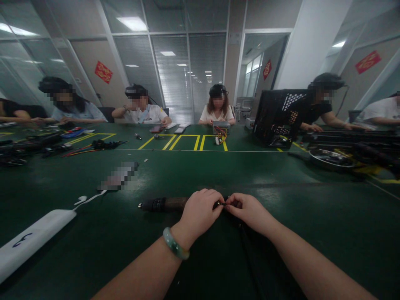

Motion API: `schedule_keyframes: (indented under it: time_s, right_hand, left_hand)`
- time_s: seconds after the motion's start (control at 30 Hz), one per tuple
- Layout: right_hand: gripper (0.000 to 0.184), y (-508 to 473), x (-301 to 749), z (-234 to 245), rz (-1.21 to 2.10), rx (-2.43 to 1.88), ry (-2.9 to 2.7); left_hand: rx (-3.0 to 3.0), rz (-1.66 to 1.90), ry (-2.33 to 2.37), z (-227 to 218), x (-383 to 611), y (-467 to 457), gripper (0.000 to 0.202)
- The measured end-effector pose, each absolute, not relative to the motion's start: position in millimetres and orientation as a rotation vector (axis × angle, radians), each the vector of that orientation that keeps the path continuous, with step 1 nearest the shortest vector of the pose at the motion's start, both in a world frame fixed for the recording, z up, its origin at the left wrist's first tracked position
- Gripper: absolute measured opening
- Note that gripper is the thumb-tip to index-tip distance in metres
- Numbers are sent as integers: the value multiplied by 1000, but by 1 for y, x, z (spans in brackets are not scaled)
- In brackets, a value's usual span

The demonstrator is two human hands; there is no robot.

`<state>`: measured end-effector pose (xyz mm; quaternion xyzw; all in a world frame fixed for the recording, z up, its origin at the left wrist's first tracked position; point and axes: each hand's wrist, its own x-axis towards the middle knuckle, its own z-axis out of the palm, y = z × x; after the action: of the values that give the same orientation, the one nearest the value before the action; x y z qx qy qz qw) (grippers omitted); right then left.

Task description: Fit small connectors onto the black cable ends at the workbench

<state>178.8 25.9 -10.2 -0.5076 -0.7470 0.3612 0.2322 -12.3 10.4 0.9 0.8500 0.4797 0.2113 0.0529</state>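
Across the green table in front of me lies a dark cylindrical tool [175, 204], with a black collar and a small metal tip pointing left. My left hand [201, 212] is closed over its right end. Between the left thumb and fingers shows a tiny dark part with a brass-coloured end [219, 203]. Close against those fingertips, my right hand [245, 209] pinches something small and dark, too small to name. A black cable [250, 254] runs from beneath my right hand toward me. A green bangle [175, 244] circles my left wrist.
At left lie a white power strip [37, 233], its cord and a blurred flat object [120, 176]. Cables [100, 146], a black computer case [278, 118], a metal bowl [331, 159] and a power supply [221, 126] stand farther off. Several people sit along the far side.
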Motion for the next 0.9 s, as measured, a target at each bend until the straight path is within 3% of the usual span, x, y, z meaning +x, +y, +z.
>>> schedule_keyframes:
  time_s: [0.9]
  right_hand:
    - [18,26,183,-12,907,-1328,-2180]
  left_hand:
    - [2589,671,1420,0,-13,11,8]
